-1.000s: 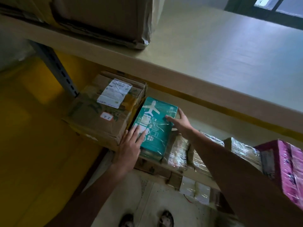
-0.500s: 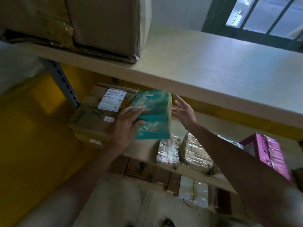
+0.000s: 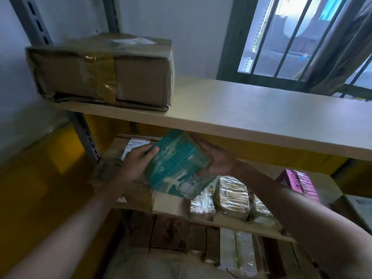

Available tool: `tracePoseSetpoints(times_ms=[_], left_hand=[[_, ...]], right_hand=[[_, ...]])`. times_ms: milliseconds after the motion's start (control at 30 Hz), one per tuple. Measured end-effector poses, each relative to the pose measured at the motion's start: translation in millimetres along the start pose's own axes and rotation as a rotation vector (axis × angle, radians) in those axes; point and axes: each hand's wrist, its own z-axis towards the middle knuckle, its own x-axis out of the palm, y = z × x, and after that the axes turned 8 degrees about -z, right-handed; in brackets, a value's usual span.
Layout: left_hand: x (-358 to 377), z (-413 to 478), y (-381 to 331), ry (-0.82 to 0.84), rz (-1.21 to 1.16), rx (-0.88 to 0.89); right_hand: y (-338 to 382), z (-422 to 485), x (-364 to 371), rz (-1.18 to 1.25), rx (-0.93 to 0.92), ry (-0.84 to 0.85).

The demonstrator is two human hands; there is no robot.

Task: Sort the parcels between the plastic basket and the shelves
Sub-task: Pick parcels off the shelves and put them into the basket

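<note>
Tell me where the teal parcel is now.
The teal parcel is mid-frame in the head view, held between the left hand and right hand, just below the upper shelf edge, above the foil-wrapped parcels.

One teal parcel [image 3: 177, 164], two cardboard boxes [image 3: 100, 71] [image 3: 106, 174], one pink box [image 3: 298, 182], two hands [image 3: 138, 162] [image 3: 217, 160]

Print on teal parcel [image 3: 177, 168] motion-blurred; carton label [image 3: 134, 144] partly behind left hand [image 3: 137, 163], text illegible.
</note>
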Motion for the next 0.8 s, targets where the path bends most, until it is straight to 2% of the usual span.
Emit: tracePoseSetpoints(times_ms=[133,233,300,367,433,500,633,733,800], left_hand=[[-8.4,-7.9,-8.0,-0.056,-0.204,-0.062],[-8.8,-22.7,1.0,-0.117,-0.495,-0.218],[-3.0,-34.5,13.1,-0.118,-0.629,-0.189],[9.7,-49.1,24.2,-0.054,-0.595,-0.142],[25.0,-65.8,32.5,0.016,-0.549,-0.204],[34.8,-76.7,38.6,0.056,-0.599,-0.297],[44.7,-88.0,39.9,0.087,-0.810,-0.462],[60.2,-98.6,39.3,0.047,-0.819,-0.494],[77.7,-112.3,42.4,0.084,-0.826,-0.533]], right_hand=[[24.7,-4.2,-5.2,0.237,0.017,0.064],[36.6,-6.5,3.8,0.384,0.027,0.027],[43.6,-11.2,9.2,0.504,0.087,-0.005],[48.6,-15.3,15.5,0.596,0.167,-0.053],[50.5,-21.2,18.6,0.573,0.257,-0.092],[47.0,-32.2,17.7,0.541,0.308,-0.032],[31.5,-65.2,7.3,0.657,0.308,0.015],[19.1,-87.9,-4.4,0.729,0.300,-0.049],[12.3,-104.5,-7.7,0.821,0.293,-0.078]])
